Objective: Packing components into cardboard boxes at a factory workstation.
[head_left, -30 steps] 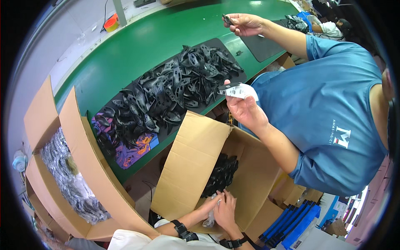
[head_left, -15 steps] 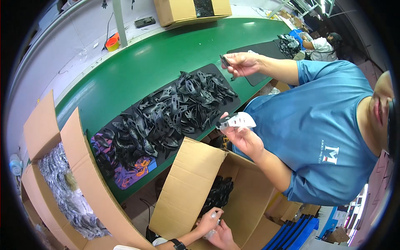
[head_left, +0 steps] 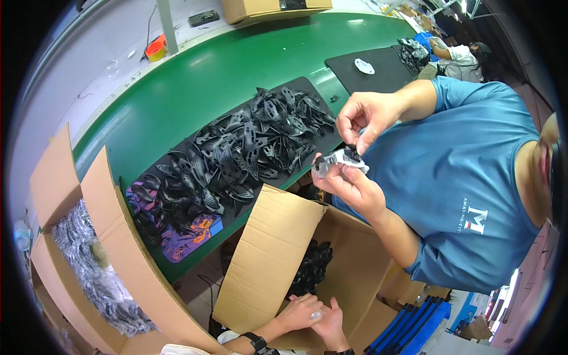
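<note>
My left hand (head_left: 300, 312) and my right hand (head_left: 331, 328) meet at the near side of an open cardboard box (head_left: 361, 269). A small piece of clear plastic (head_left: 316, 315) lies between them, under the fingers of my left hand and against my right palm. My right thumb stands up, and its other fingers are partly hidden by my left hand. Just beyond my hands, black molded parts (head_left: 312, 266) lie inside the box. Across from me, a co-worker's two hands (head_left: 364, 171) hold a white and grey shell (head_left: 334, 161) with a small black piece at it.
A large pile of black curved parts (head_left: 236, 154) covers dark mats on the green table (head_left: 177, 124). At left stands an open carton (head_left: 121, 236) of plastic-wrapped goods. A white shell (head_left: 364, 66) lies on a farther mat. Blue trays (head_left: 411, 331) are stacked at lower right.
My hands have closed together around the clear plastic, and my right hand has turned palm up. The co-worker's raised hand has come down to the shell, bringing a small black piece.
</note>
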A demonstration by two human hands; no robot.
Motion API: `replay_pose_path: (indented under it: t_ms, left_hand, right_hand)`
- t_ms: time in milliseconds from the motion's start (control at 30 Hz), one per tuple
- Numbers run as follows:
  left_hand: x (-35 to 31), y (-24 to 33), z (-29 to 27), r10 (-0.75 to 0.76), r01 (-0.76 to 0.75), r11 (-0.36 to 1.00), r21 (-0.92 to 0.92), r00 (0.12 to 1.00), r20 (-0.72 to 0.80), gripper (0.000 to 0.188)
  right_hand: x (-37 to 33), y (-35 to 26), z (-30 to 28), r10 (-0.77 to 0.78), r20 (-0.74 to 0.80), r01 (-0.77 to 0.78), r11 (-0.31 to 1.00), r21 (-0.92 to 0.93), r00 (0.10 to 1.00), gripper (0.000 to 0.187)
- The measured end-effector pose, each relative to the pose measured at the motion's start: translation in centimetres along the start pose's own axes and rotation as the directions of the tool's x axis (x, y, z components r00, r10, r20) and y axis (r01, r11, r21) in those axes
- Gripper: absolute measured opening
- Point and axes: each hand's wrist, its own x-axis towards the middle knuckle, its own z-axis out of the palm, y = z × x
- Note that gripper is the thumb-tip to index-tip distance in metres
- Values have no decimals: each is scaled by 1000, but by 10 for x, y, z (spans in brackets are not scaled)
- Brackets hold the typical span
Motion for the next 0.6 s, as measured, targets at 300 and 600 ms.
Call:
replay_pose_path:
  t_ms: [300,600]
  left_hand:
    - [0,-9,-1,-171,146,984,-102,937,-305,19]
    - [4,-10,-8,-394,337,872,-356,914,-100,33]
  right_hand:
    - [12,119,62,60,-295,18,966,257,954,19]
    - [14,235,129,160,-527,117,883,454,835,16]
